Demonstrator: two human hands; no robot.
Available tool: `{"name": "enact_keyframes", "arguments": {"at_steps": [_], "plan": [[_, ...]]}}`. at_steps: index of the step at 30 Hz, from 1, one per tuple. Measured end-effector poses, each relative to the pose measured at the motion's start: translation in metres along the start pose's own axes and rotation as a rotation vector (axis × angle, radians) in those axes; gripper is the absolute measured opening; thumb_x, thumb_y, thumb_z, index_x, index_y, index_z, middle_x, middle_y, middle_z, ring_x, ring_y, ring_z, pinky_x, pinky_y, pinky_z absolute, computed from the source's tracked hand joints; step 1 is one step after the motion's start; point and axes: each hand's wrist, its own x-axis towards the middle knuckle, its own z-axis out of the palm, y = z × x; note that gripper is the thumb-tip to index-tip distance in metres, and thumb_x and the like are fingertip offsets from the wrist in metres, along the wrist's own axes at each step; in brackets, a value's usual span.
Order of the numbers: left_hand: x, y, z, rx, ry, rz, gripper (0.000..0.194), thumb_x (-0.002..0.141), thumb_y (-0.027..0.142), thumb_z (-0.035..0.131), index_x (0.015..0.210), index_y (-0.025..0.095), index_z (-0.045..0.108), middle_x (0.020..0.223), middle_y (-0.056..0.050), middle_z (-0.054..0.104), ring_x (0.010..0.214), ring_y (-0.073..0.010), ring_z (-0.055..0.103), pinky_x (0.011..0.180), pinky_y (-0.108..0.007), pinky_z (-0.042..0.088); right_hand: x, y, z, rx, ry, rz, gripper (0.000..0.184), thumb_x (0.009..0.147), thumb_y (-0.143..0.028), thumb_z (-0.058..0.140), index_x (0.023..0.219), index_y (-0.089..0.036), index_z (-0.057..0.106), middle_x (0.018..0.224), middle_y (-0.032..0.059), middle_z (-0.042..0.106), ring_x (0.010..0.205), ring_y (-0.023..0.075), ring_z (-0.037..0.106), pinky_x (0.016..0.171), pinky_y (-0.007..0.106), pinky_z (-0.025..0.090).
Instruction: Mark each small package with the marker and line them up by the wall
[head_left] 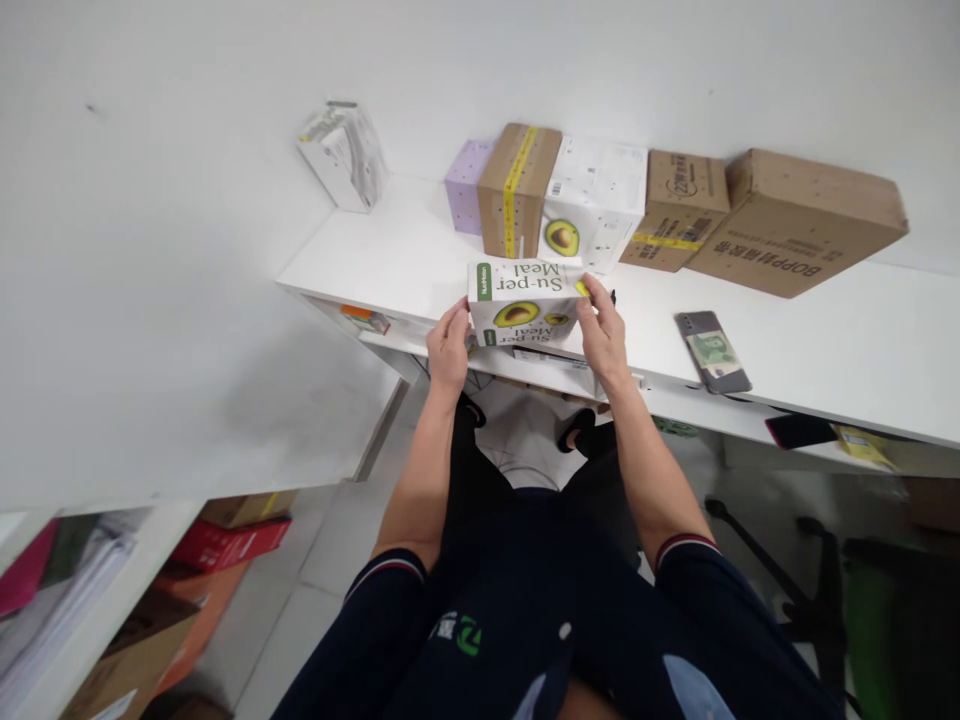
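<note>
The left hand [450, 347] and right hand [604, 328] pinch opposite ends of the avocado-printed carton [523, 308] at the table's [397, 255] front edge, contact with it unclear; boxes [598, 185] stand behind. Two-handed holding seems the step; any shift calls for even pressure.

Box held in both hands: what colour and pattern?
White box with green labels and avocado pictures; shows best in head view.

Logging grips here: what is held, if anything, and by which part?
The Su-per Meal box, held at opposite ends: left hand on one, right hand on the other.
</note>
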Motion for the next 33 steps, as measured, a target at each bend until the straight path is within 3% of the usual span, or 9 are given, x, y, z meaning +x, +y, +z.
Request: {"name": "enact_keyframes", "arguments": {"at_steps": [5,9,12,15,19,24,26,29,33], "plan": [[0.000,-0.030,-0.001,0.078,-0.043,0.031,0.039,0.082,0.037,0.061,0.115,0.020,0.073,0.119,-0.007,0.073,0.121,-0.0265,0.062,0.105,-0.040,0.050,-0.003,0.014,0.010,-0.107,-0.061,-0.069,0.064,0.098,-0.056,0.039,0.156,-0.030,0.032,0.158,0.0104,0.041,0.137,0.0329,0.047,0.103,0.058,0.049],[-0.006,-0.062,-0.003,0.143,-0.201,-0.030,0.063,0.073,0.025,0.062,0.136,0.020,0.060,0.130,-0.007,0.067,0.124,-0.0290,0.060,0.109,-0.046,0.048,-0.008,0.015,0.014,-0.146,-0.082,-0.090,0.069,0.097,-0.045,0.044,0.160,-0.031,0.018,0.161,0.0088,0.036,0.138,0.0344,0.045,0.100,0.058,0.053],[-0.007,-0.072,-0.006,0.193,-0.255,0.031,0.074,0.074,0.024,0.064,0.146,0.026,0.049,0.145,-0.007,0.056,0.135,-0.0306,0.051,0.114,-0.048,0.043,-0.009,0.019,0.013,-0.106,-0.088,-0.060,0.072,0.095,-0.045,0.047,0.160,-0.032,0.017,0.160,0.0088,0.038,0.132,0.0340,0.052,0.096,0.055,0.056],[-0.006,-0.058,-0.006,0.245,-0.254,0.136,0.072,0.081,0.030,0.065,0.150,0.034,0.042,0.149,-0.006,0.048,0.140,-0.0302,0.044,0.114,-0.047,0.044,-0.012,0.026,0.013,0.024,-0.082,0.001,0.077,0.093,-0.053,0.050,0.159,-0.034,0.016,0.156,0.0099,0.042,0.120,0.0313,0.060,0.091,0.052,0.059],[-0.010,-0.014,0.003,0.336,-0.189,0.297,0.066,0.084,0.042,0.067,0.146,0.033,0.046,0.148,-0.009,0.040,0.138,-0.0297,0.044,0.106,-0.044,0.051,-0.018,0.038,0.027,0.283,-0.042,0.095,0.089,0.087,-0.062,0.057,0.157,-0.035,0.011,0.147,0.0117,0.050,0.109,0.0254,0.065,0.088,0.046,0.061],[-0.028,0.027,0.021,0.361,-0.168,0.457,0.074,0.086,0.048,0.067,0.151,0.031,0.035,0.150,-0.012,0.043,0.142,-0.0312,0.039,0.112,-0.047,0.043,-0.030,0.047,0.045,0.425,0.028,0.291,0.096,0.078,-0.063,0.064,0.152,-0.024,0.018,0.134,0.0159,0.057,0.093,0.0222,0.068,0.078,0.041,0.061],[-0.033,0.032,0.025,0.357,-0.177,0.464,0.074,0.088,0.049,0.066,0.151,0.031,0.032,0.152,-0.012,0.043,0.143,-0.0309,0.040,0.112,-0.048,0.042,-0.034,0.047,0.044,0.359,0.030,0.334,0.089,0.078,-0.061,0.065,0.148,-0.020,0.029,0.127,0.0155,0.059,0.090,0.0213,0.067,0.078,0.040,0.060],[-0.035,0.029,0.028,0.339,-0.191,0.435,0.073,0.087,0.050,0.066,0.151,0.031,0.034,0.157,-0.012,0.040,0.143,-0.0303,0.041,0.110,-0.046,0.044,-0.039,0.046,0.036,0.148,0.059,0.313,0.062,0.082,-0.058,0.062,0.129,-0.018,0.053,0.117,0.0131,0.060,0.093,0.0210,0.062,0.084,0.040,0.056],[-0.024,0.001,0.030,0.257,-0.250,0.293,0.077,0.085,0.052,0.067,0.151,0.032,0.034,0.156,-0.012,0.041,0.136,-0.0286,0.049,0.104,-0.043,0.049,-0.038,0.041,0.027,-0.052,0.071,0.246,0.042,0.088,-0.056,0.053,0.105,-0.018,0.064,0.101,0.0119,0.062,0.096,0.0234,0.058,0.087,0.040,0.051]]}}
